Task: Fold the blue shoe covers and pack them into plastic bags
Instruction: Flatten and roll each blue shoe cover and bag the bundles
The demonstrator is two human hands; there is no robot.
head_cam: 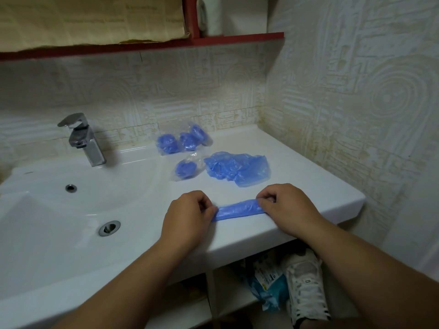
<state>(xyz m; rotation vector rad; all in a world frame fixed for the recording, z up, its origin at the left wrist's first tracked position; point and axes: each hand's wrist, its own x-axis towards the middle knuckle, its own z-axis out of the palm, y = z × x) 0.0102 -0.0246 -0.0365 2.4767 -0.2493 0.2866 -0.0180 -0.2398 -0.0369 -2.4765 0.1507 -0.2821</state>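
Observation:
A blue shoe cover (238, 208), folded into a narrow strip, lies on the white counter (308, 176) near its front edge. My left hand (190, 214) pinches the strip's left end and my right hand (287, 205) pinches its right end, fingers curled. Behind them lies a loose pile of unfolded blue shoe covers (237, 168). Left of the pile sits one clear plastic bag with a rolled blue cover (186, 169). Farther back, a clear plastic bag holds three rolled covers (183, 140).
The white sink basin (47, 224) with its drain (109, 227) fills the left side, and a chrome faucet (83, 141) stands behind it. A red shelf (166, 45) hangs overhead. Below the counter are a white sneaker (306, 286) and a blue packet (268, 288).

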